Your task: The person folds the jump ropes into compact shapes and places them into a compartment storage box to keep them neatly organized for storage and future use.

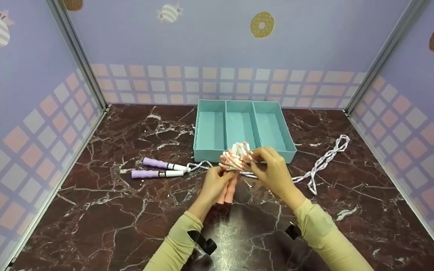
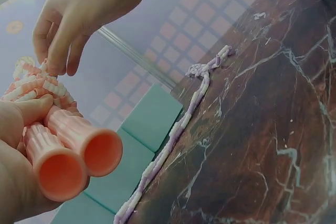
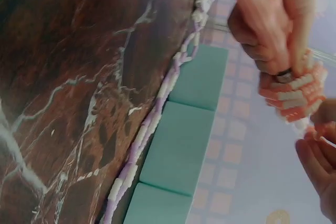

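Note:
A jump rope with pink handles (image 2: 68, 124) and a pink-and-white beaded cord (image 1: 234, 161) is held up in front of the box. My left hand (image 1: 213, 185) grips it where the handles meet the bundled cord, with the handle ends pointing toward me. At the bundle's right side, my right hand (image 1: 277, 175) pinches part of the beaded cord between thumb and fingers, as the right wrist view shows. Behind both hands lies a second jump rope with purple-and-white handles (image 1: 158, 174); its middle is partly hidden by the hands.
A teal box (image 1: 217, 155) with three compartments stands at the back middle of the dark marbled table (image 1: 100, 226). The purple-and-white beaded cord (image 1: 324, 160) stretches along its front and off to the right. Patterned panels (image 1: 145, 45) enclose the back and both sides.

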Demonstrator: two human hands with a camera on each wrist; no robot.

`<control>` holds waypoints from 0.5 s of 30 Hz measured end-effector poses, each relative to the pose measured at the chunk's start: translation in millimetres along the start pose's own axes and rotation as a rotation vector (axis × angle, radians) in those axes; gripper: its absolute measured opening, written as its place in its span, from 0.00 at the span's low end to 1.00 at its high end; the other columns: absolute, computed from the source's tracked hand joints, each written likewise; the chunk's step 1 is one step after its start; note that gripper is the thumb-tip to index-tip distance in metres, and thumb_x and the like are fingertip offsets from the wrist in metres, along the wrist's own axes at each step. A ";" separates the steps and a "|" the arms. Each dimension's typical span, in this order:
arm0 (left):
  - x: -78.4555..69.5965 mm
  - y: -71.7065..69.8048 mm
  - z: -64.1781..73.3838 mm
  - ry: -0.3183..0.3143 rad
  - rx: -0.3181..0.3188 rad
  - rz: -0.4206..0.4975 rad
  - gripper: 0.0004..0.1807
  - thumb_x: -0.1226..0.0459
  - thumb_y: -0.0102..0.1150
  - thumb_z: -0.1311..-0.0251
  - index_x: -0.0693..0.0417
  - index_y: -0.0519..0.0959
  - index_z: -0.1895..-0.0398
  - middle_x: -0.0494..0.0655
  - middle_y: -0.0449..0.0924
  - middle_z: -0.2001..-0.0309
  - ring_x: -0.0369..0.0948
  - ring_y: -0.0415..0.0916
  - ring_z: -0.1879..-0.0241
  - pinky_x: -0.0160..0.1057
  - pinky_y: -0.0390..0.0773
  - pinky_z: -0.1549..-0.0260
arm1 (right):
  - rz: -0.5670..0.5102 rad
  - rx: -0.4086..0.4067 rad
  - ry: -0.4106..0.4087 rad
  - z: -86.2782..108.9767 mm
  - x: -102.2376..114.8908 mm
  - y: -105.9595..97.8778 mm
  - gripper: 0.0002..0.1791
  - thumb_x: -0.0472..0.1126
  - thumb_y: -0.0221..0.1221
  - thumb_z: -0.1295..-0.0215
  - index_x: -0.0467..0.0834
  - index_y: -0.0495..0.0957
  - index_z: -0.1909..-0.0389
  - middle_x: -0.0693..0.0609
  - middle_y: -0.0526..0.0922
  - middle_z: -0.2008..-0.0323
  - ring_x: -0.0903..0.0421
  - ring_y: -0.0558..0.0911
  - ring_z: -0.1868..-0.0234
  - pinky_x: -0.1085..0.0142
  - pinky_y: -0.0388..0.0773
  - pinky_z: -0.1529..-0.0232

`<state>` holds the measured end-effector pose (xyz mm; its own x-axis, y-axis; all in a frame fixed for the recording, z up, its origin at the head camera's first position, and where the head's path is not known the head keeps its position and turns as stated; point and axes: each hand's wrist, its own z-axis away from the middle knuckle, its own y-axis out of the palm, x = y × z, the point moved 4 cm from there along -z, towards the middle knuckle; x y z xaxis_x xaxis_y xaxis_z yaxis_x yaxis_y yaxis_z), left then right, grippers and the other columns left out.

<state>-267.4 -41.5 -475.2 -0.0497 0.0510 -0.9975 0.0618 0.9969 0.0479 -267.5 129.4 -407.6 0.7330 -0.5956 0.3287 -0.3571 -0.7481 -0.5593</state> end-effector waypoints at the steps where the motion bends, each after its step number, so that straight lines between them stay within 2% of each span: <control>1: -0.3 0.4 0.9 0.009 -0.006 -0.013 0.09 0.67 0.62 0.41 0.69 0.81 0.67 0.39 0.77 0.81 0.33 0.73 0.83 0.29 0.73 0.82 | -0.041 0.009 0.026 -0.2 -0.9 -0.8 0.07 0.27 0.65 0.46 0.38 0.79 0.67 0.46 0.84 0.66 0.53 0.83 0.64 0.63 0.84 0.62; 5: -2.6 0.7 3.7 0.059 -0.039 -0.060 0.10 0.67 0.63 0.43 0.69 0.81 0.68 0.40 0.77 0.81 0.33 0.72 0.83 0.29 0.72 0.82 | -0.193 0.040 0.185 -4.5 -3.7 -5.7 0.02 0.30 0.63 0.40 0.37 0.82 0.67 0.46 0.87 0.69 0.56 0.86 0.67 0.68 0.85 0.65; 9: -5.4 -1.5 5.9 0.122 -0.103 -0.157 0.07 0.67 0.64 0.46 0.66 0.81 0.73 0.39 0.73 0.81 0.31 0.71 0.81 0.28 0.69 0.81 | -0.314 0.078 0.374 -10.5 -5.5 -9.2 0.03 0.31 0.65 0.40 0.36 0.81 0.66 0.44 0.88 0.68 0.62 0.85 0.68 0.75 0.83 0.67; 12: -5.4 -2.7 7.3 0.161 -0.136 -0.255 0.07 0.67 0.64 0.48 0.63 0.79 0.77 0.37 0.70 0.82 0.32 0.68 0.81 0.28 0.66 0.82 | -0.326 0.121 0.471 -13.3 -6.3 -9.5 0.10 0.30 0.68 0.43 0.35 0.77 0.64 0.42 0.87 0.68 0.64 0.83 0.68 0.76 0.81 0.66; 15: -3.3 -3.7 7.7 0.184 -0.156 -0.331 0.08 0.65 0.64 0.49 0.60 0.78 0.80 0.37 0.68 0.83 0.32 0.66 0.81 0.28 0.64 0.82 | -0.253 0.182 0.492 -14.6 -5.1 -8.6 0.13 0.30 0.68 0.44 0.34 0.79 0.59 0.42 0.87 0.69 0.62 0.82 0.70 0.75 0.79 0.67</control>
<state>-259.8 -45.8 -472.5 -0.2201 -0.2783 -0.9349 -0.1386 0.9576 -0.2524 -276.6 134.6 -393.3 0.4117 -0.5035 0.7596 -0.0685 -0.8483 -0.5251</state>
